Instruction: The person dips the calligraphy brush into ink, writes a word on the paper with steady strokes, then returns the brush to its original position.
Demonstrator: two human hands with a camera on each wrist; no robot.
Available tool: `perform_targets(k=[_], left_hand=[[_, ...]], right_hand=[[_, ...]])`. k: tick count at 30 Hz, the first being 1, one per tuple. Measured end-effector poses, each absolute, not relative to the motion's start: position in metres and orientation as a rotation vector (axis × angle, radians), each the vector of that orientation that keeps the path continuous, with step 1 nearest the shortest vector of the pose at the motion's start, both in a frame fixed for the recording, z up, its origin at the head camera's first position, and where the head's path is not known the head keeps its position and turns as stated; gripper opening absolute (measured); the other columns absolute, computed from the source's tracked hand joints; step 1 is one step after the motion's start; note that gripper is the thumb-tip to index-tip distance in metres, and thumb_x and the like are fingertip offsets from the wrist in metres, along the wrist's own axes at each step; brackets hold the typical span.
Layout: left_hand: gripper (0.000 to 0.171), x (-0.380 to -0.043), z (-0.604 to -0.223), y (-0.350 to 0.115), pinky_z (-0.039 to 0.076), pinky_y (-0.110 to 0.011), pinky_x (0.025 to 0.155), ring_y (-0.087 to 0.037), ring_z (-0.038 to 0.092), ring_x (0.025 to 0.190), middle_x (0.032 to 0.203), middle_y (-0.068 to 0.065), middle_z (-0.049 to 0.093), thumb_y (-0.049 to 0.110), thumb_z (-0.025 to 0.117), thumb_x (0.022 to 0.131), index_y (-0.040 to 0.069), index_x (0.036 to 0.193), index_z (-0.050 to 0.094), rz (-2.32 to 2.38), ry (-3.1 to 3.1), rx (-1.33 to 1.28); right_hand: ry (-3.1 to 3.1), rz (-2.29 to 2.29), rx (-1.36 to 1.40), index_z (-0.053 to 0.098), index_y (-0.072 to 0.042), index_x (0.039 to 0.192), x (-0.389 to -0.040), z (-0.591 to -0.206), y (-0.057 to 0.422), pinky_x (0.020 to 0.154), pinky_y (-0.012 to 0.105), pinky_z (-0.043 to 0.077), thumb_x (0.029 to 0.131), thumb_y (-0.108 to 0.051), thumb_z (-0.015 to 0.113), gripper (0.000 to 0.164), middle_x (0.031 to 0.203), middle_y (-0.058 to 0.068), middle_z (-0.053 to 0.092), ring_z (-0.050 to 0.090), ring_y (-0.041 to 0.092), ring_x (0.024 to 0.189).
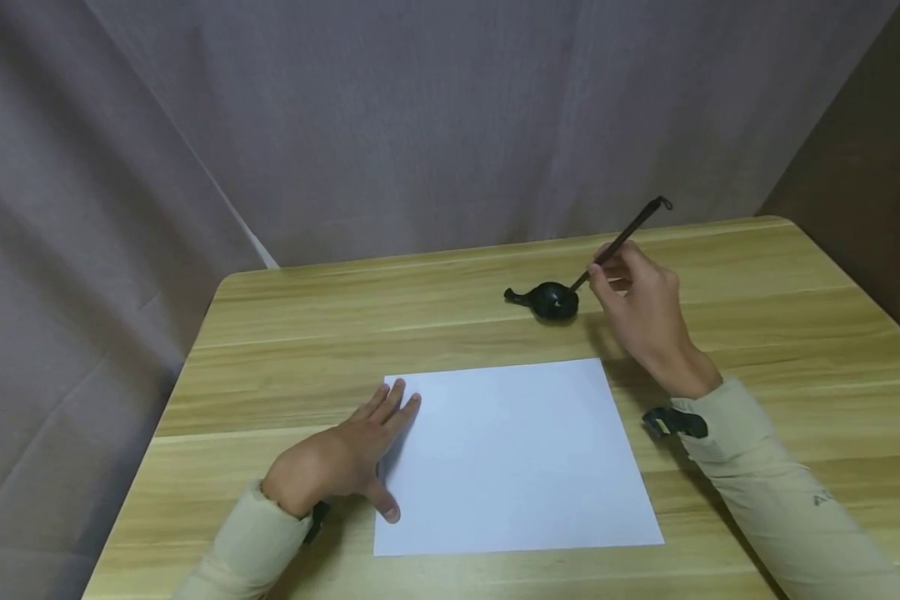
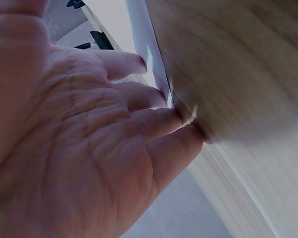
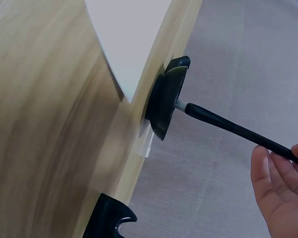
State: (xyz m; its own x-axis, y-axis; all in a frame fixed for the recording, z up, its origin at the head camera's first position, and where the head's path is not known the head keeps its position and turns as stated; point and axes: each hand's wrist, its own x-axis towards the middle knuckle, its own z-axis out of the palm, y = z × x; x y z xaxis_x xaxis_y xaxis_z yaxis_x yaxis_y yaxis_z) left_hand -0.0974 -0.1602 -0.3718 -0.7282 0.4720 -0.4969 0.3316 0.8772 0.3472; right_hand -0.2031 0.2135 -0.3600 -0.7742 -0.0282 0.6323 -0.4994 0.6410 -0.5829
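My right hand (image 1: 645, 312) pinches a dark writing brush (image 1: 630, 229) with a hanging loop at its top end. The brush slants down to a small black ink dish (image 1: 553, 302) with a curved spout-like handle. In the right wrist view, the pale base of the brush head shows at the rim of the dish (image 3: 165, 99); the tip is hidden inside. My left hand (image 1: 345, 458) lies with spread, straight fingers at the left edge of a white sheet of paper (image 1: 525, 458). In the left wrist view, several fingertips (image 2: 156, 96) touch down around the paper's edge.
Everything stands on a wooden table (image 1: 285, 333) with rounded far corners. A grey curtain (image 1: 420, 125) hangs behind it, and a brown surface (image 1: 870, 183) rises at the right. A black strap piece (image 1: 675, 422) sits at the right wrist.
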Motion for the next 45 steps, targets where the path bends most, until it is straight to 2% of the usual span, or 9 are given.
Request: perform_targets(k=[10, 16, 19, 21, 25, 28, 34, 41, 45], left_hand=[[0.146, -0.097, -0.370, -0.162, 0.019, -0.057, 0.129, -0.035, -0.009, 0.163, 0.177, -0.015, -0.009, 0.037, 0.103, 0.061, 0.011, 0.171, 0.010, 0.333, 2.444, 0.567], [0.147, -0.096, -0.370, -0.163, 0.019, -0.059, 0.128, -0.035, -0.009, 0.163, 0.177, -0.014, -0.011, 0.038, 0.102, 0.062, 0.011, 0.171, 0.008, 0.352, 2.427, 0.574], [0.147, -0.097, -0.369, -0.163, 0.020, -0.059, 0.128, -0.036, -0.009, 0.163, 0.177, -0.014, -0.011, 0.038, 0.102, 0.062, 0.011, 0.171, 0.008, 0.345, 2.427, 0.581], [0.146, -0.097, -0.369, -0.162, 0.020, -0.059, 0.128, -0.036, -0.009, 0.163, 0.177, -0.014, -0.011, 0.038, 0.102, 0.063, 0.011, 0.171, 0.008, 0.338, 2.426, 0.582], [0.146, -0.098, -0.369, -0.161, 0.019, -0.059, 0.128, -0.035, -0.010, 0.163, 0.177, -0.014, -0.012, 0.037, 0.102, 0.063, 0.012, 0.171, 0.008, 0.336, 2.422, 0.579], [0.146, -0.098, -0.369, -0.160, 0.018, -0.058, 0.129, -0.035, -0.010, 0.163, 0.177, -0.014, -0.011, 0.037, 0.102, 0.063, 0.011, 0.171, 0.008, 0.338, 2.425, 0.578], [0.146, -0.098, -0.369, -0.160, 0.018, -0.057, 0.129, -0.035, -0.010, 0.163, 0.177, -0.015, -0.010, 0.037, 0.103, 0.062, 0.010, 0.171, 0.009, 0.338, 2.428, 0.581], [0.146, -0.097, -0.368, -0.162, 0.019, -0.059, 0.128, -0.035, -0.010, 0.163, 0.177, -0.014, -0.011, 0.036, 0.102, 0.063, 0.011, 0.171, 0.008, 0.346, 2.426, 0.559], [0.146, -0.096, -0.369, -0.162, 0.018, -0.058, 0.129, -0.035, -0.009, 0.163, 0.177, -0.015, -0.010, 0.037, 0.103, 0.062, 0.011, 0.171, 0.009, 0.343, 2.429, 0.558]], right_hand=[[-2.256, 1.084, 0.428, 0.066, 0.010, 0.110, -0.203, -0.358, 0.208, 0.080, 0.003, 0.049, 0.103, -0.004, 0.065, 0.016, 0.100, 0.019, 0.077, 0.077, 0.033, 0.091], [-2.266, 1.058, 0.406, 0.067, 0.008, 0.113, -0.205, -0.361, 0.212, 0.076, 0.004, 0.050, 0.104, -0.006, 0.064, 0.016, 0.100, 0.017, 0.077, 0.065, -0.009, 0.087], [-2.265, 1.064, 0.390, 0.067, 0.008, 0.112, -0.205, -0.362, 0.214, 0.076, 0.004, 0.050, 0.105, -0.006, 0.064, 0.016, 0.101, 0.018, 0.076, 0.058, -0.021, 0.086], [-2.267, 1.063, 0.379, 0.067, 0.008, 0.112, -0.206, -0.362, 0.215, 0.076, 0.003, 0.049, 0.105, -0.006, 0.064, 0.016, 0.101, 0.018, 0.076, 0.061, -0.016, 0.086], [-2.273, 1.049, 0.370, 0.066, 0.009, 0.112, -0.206, -0.361, 0.218, 0.077, 0.001, 0.047, 0.105, -0.006, 0.063, 0.016, 0.101, 0.019, 0.076, 0.075, 0.013, 0.089], [-2.274, 1.037, 0.366, 0.066, 0.009, 0.111, -0.205, -0.359, 0.219, 0.078, -0.001, 0.045, 0.104, -0.004, 0.063, 0.015, 0.101, 0.020, 0.076, 0.076, 0.031, 0.090], [-2.261, 1.044, 0.386, 0.068, 0.007, 0.107, -0.203, -0.356, 0.216, 0.080, 0.003, 0.049, 0.100, -0.001, 0.065, 0.010, 0.098, 0.017, 0.078, 0.074, 0.019, 0.089], [-2.241, 1.102, 0.441, 0.069, 0.009, 0.109, -0.204, -0.355, 0.209, 0.081, 0.002, 0.048, 0.101, -0.001, 0.067, 0.012, 0.101, 0.021, 0.077, 0.077, 0.036, 0.092], [-2.264, 1.078, 0.414, 0.070, 0.007, 0.109, -0.205, -0.356, 0.211, 0.081, 0.001, 0.047, 0.102, -0.002, 0.066, 0.012, 0.100, 0.021, 0.077, 0.077, 0.037, 0.092]])
